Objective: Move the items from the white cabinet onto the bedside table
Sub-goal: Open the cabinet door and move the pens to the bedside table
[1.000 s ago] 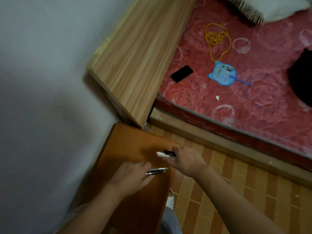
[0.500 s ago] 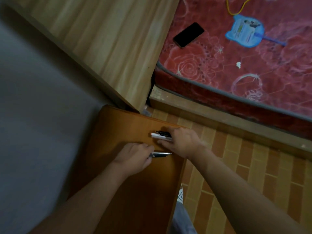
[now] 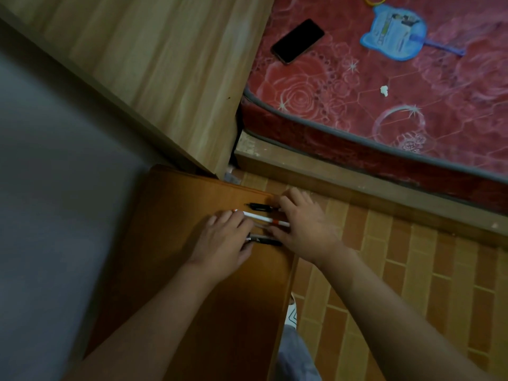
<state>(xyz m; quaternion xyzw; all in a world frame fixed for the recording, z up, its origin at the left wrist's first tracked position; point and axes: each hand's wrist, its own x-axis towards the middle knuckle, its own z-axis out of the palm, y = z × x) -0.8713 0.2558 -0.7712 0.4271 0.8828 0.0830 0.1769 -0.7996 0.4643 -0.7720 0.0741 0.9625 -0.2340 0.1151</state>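
Note:
Three pens lie side by side on the orange-brown bedside table [image 3: 192, 292]. A black pen [image 3: 259, 207] is farthest, a white pen with an orange band [image 3: 265, 220] is in the middle, and a dark pen [image 3: 265, 240] is nearest. My left hand [image 3: 222, 243] lies palm down over the dark pen's left end, fingertips touching the white pen's left end. My right hand [image 3: 305, 224] covers the white pen's right end, with its fingertips at the black pen's tip and its thumb by the dark pen.
A light wooden headboard [image 3: 154, 64] stands beyond the table, with a grey wall to the left. The red mattress [image 3: 371, 111] carries a black phone [image 3: 297, 40] and a blue fan [image 3: 395, 31]. Brick-pattern flooring [image 3: 398, 270] is on the right, and my shoe [image 3: 292, 314] is by the table edge.
The white pen has slid left out of my right hand and now lies across to my left fingers. My hands have drawn closer together over the pens.

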